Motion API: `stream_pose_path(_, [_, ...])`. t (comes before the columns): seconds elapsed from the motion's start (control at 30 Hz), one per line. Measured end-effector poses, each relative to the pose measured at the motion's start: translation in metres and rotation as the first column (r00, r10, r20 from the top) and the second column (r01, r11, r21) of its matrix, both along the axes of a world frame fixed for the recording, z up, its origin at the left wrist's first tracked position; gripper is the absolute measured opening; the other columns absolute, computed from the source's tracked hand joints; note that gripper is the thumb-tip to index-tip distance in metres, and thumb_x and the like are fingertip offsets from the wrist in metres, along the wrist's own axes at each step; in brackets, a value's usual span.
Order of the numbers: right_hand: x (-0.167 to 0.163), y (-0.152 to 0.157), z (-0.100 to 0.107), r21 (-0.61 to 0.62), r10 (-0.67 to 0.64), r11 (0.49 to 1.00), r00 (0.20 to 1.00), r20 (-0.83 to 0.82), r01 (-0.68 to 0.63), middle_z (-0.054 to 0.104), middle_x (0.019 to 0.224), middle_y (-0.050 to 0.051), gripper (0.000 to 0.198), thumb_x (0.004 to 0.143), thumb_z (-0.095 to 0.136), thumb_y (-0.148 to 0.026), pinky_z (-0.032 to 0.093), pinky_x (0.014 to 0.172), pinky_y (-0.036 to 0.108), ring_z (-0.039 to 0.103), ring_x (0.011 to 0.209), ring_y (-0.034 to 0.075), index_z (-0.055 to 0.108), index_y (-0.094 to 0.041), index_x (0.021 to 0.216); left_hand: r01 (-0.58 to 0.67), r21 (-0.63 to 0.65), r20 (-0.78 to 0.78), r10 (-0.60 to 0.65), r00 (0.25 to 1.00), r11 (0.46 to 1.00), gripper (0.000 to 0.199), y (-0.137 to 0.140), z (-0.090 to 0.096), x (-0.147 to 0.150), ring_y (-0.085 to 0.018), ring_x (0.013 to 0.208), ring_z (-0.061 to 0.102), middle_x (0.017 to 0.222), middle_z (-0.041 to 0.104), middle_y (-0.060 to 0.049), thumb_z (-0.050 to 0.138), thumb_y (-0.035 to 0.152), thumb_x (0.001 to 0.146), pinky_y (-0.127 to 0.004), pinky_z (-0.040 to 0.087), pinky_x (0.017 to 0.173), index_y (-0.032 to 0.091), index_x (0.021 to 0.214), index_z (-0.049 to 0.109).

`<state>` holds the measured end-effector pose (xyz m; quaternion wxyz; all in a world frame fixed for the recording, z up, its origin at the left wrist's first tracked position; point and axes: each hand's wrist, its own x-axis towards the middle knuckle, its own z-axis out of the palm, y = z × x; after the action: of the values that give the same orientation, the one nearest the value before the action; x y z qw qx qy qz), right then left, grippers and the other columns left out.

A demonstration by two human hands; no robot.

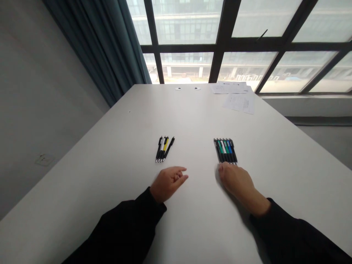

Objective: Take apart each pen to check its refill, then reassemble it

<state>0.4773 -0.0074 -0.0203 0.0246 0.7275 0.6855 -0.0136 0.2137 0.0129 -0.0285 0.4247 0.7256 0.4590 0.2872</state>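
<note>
Two groups of click pens lie on the white table [192, 216]. The left group has several black-gripped pens, among them a yellow pen [166, 143], a white pen [162, 143] and a slanted black pen [168, 148]. In the right group, green, white, blue and black pens [226, 146] lie side by side in a tight row. My left hand [168, 182] hovers just below the left group, thumb and index finger apart, holding nothing. At the lower ends of the right row is my right hand [235, 179], fingers curled and mostly hidden beneath it; it covers some pen tips.
Printed papers [238, 99] lie at the far right of the table. Two small oval pieces [178, 88] sit near its far edge, in front of a dark-framed window [189, 48]. A blue curtain [110, 47] hangs at the left, beside a wall with a socket [44, 159].
</note>
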Motion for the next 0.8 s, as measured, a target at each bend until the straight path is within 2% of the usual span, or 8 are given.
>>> stream_pose_path(0.03, [0.0, 0.0, 0.0, 0.001, -0.003, 1.0, 1.0, 0.003, 0.003, 0.074, 0.075, 0.013, 0.039, 0.103, 0.032, -0.029, 0.044, 0.056, 0.031, 0.072, 0.066, 0.026, 0.064, -0.015, 0.084, -0.046, 0.142, -0.062, 0.055, 0.997, 0.989, 0.029, 0.007, 0.0, -0.006, -0.011, 0.058, 0.056, 0.072, 0.064, -0.001, 0.064, 0.036, 0.088, -0.026, 0.051, 0.062, 0.013, 0.105, 0.068])
stream_pose_path(0.1, [0.0, 0.0, 0.0, 0.006, -0.005, 1.0, 1.0, 0.009, 0.005, 0.074, 0.074, 0.012, 0.041, 0.103, 0.032, -0.031, 0.042, 0.056, 0.03, 0.071, 0.065, 0.025, 0.064, -0.016, 0.082, -0.102, 0.344, -0.168, 0.168, 0.971, 0.933, 0.025, 0.02, -0.002, -0.018, -0.012, 0.06, 0.055, 0.073, 0.063, 0.0, 0.064, 0.032, 0.088, -0.027, 0.05, 0.066, 0.014, 0.105, 0.067])
stream_pose_path(0.2, [-0.001, -0.001, 0.001, 0.016, 0.0, 1.0, 1.0, 0.013, 0.0, 0.074, 0.074, 0.011, 0.045, 0.104, 0.032, -0.036, 0.036, 0.054, 0.029, 0.07, 0.064, 0.024, 0.065, -0.017, 0.081, -0.126, 0.524, -0.317, 0.33, 0.889, 0.843, 0.022, 0.036, -0.006, -0.031, -0.015, 0.069, 0.059, 0.078, 0.061, -0.002, 0.064, 0.027, 0.089, -0.029, 0.05, 0.071, 0.014, 0.105, 0.067])
stream_pose_path(0.3, [-0.003, -0.003, 0.002, 0.048, 0.018, 0.999, 1.0, 0.001, -0.018, 0.073, 0.072, 0.009, 0.046, 0.102, 0.034, -0.042, 0.027, 0.051, 0.029, 0.067, 0.06, 0.021, 0.065, -0.018, 0.077, -0.101, 0.592, -0.441, 0.426, 0.79, 0.8, 0.027, 0.044, -0.008, -0.037, -0.017, 0.076, 0.062, 0.091, 0.064, -0.004, 0.061, 0.032, 0.092, -0.027, 0.049, 0.068, 0.017, 0.113, 0.067])
stream_pose_path(0.4, [-0.005, -0.006, 0.001, 0.1, 0.068, 0.993, 0.998, -0.013, -0.066, 0.07, 0.068, 0.007, 0.047, 0.101, 0.037, -0.044, 0.02, 0.051, 0.03, 0.062, 0.056, 0.019, 0.062, -0.019, 0.071, -0.027, 0.638, -0.536, 0.469, 0.702, 0.769, 0.029, 0.045, -0.008, -0.037, -0.017, 0.074, 0.06, 0.091, 0.063, -0.005, 0.056, 0.035, 0.095, -0.026, 0.045, 0.059, 0.019, 0.116, 0.068])
stream_pose_path(0.47, [-0.006, -0.007, 0.0, 0.128, 0.115, 0.986, 0.993, -0.027, -0.11, 0.069, 0.065, 0.006, 0.046, 0.101, 0.039, -0.044, 0.017, 0.052, 0.03, 0.06, 0.055, 0.017, 0.06, -0.019, 0.069, 0.017, 0.672, -0.55, 0.485, 0.68, 0.74, 0.026, 0.044, -0.008, -0.036, -0.018, 0.074, 0.058, 0.088, 0.063, -0.005, 0.056, 0.033, 0.096, -0.027, 0.042, 0.057, 0.019, 0.113, 0.07])
stream_pose_path(0.63, [-0.005, -0.008, -0.002, 0.171, 0.207, 0.967, 0.975, -0.084, -0.19, 0.066, 0.063, 0.004, 0.044, 0.099, 0.043, -0.044, 0.017, 0.054, 0.029, 0.056, 0.053, 0.014, 0.058, -0.018, 0.067, 0.068, 0.746, -0.507, 0.498, 0.704, 0.663, 0.016, 0.043, -0.005, -0.035, -0.023, 0.082, 0.054, 0.088, 0.064, -0.007, 0.062, 0.025, 0.091, -0.031, 0.045, 0.062, 0.019, 0.101, 0.073])
stream_pose_path(0.8, [-0.004, -0.009, -0.003, 0.197, 0.267, 0.95, 0.957, -0.111, -0.242, 0.062, 0.061, 0.003, 0.044, 0.099, 0.043, -0.045, 0.017, 0.055, 0.029, 0.051, 0.052, 0.013, 0.056, -0.018, 0.066, 0.151, 0.77, -0.479, 0.404, 0.779, 0.62, 0.015, 0.047, -0.007, -0.035, -0.022, 0.084, 0.052, 0.09, 0.067, -0.009, 0.058, 0.016, 0.092, -0.034, 0.049, 0.075, 0.015, 0.098, 0.072])
